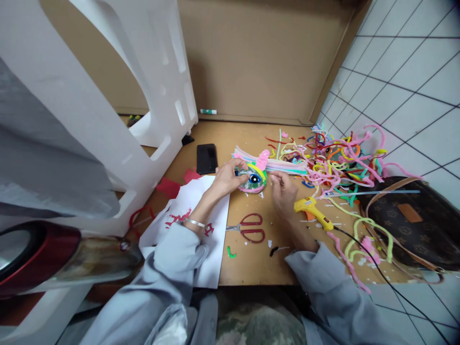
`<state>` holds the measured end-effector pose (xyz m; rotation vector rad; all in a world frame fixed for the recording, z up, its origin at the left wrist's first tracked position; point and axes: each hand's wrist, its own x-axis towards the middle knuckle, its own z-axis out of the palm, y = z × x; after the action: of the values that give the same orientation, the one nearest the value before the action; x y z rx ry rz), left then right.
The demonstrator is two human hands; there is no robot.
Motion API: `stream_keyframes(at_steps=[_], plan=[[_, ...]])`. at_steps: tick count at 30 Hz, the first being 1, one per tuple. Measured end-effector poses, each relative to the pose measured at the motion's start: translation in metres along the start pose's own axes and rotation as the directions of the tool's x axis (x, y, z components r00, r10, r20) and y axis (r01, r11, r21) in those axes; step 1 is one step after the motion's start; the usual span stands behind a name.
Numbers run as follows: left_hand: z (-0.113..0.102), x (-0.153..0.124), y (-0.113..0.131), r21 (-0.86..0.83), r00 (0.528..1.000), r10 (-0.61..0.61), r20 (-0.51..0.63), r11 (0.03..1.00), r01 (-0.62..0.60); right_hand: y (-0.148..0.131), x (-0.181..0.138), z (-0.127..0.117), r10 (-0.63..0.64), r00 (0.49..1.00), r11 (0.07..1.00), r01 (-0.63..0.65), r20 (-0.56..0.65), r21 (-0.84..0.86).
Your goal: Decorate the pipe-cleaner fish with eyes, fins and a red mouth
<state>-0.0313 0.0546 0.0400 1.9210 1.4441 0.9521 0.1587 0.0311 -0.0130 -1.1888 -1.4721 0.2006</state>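
A round craft face point(258, 184) lies on the table, with a blue-and-black eye, a yellow band, green filling and a pink lower rim. My left hand point(229, 178) grips its left side, thumb by the eye, and covers part of it. A pink fuzzy piece point(263, 158) stands up from its top. Just right of the face is my right hand point(283, 190), its thumb and forefinger pinched together; whatever is between them is too small to name. Behind the face lies a bundle of pastel pipe cleaners point(287, 166).
Red-handled scissors point(252, 228) and white paper point(219, 218) lie nearer me. A yellow glue gun point(316, 214) with a black cord, tangled pipe cleaners point(338, 163) and a brown bag point(413, 220) are at right. A black phone point(206, 158) sits behind my left hand; a white plastic frame point(161, 72) rises left.
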Motion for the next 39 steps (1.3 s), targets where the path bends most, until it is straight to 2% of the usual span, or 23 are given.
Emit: stream_keyframes(at_steps=[3,9,12,18,25,30,34,39], plan=[[0.0001,0.0002,-0.0014,-0.013,1.000,0.006,0.000,1.000,-0.006,-0.0001,-0.0005,-0.0014,-0.037,0.999,0.996,0.037,0.009,-0.080],[0.0004,0.0007,-0.0042,-0.031,0.999,0.035,0.006,0.999,-0.035,-0.0031,0.0019,-0.0026,-0.252,0.966,0.962,0.257,0.056,-0.095],[0.0005,0.0009,-0.0048,-0.041,0.999,0.050,0.002,0.998,-0.050,-0.0038,0.0021,-0.0009,-0.234,0.972,0.969,0.236,0.034,-0.070],[0.0002,0.0006,-0.0040,-0.036,0.999,0.047,0.007,0.998,-0.047,-0.0024,0.0006,0.0014,-0.070,0.997,0.997,0.069,0.027,0.019],[0.0032,0.0011,-0.0046,-0.051,0.999,0.040,0.002,0.998,-0.040,-0.0051,0.0028,-0.0028,-0.044,0.999,0.999,0.044,0.017,0.009],[0.0055,-0.0006,-0.0037,-0.051,0.998,0.054,-0.018,0.997,-0.055,-0.0057,0.0023,-0.0041,-0.073,0.996,0.997,0.073,0.051,-0.002],[0.0069,-0.0012,-0.0004,-0.017,0.999,0.039,-0.010,0.999,-0.040,-0.0059,0.0022,-0.0053,-0.092,0.991,0.991,0.101,0.101,-0.089],[0.0091,-0.0005,0.0016,-0.008,0.998,0.055,-0.020,0.998,-0.055,-0.0065,0.0014,-0.0043,-0.256,0.963,0.955,0.265,0.083,-0.132]])
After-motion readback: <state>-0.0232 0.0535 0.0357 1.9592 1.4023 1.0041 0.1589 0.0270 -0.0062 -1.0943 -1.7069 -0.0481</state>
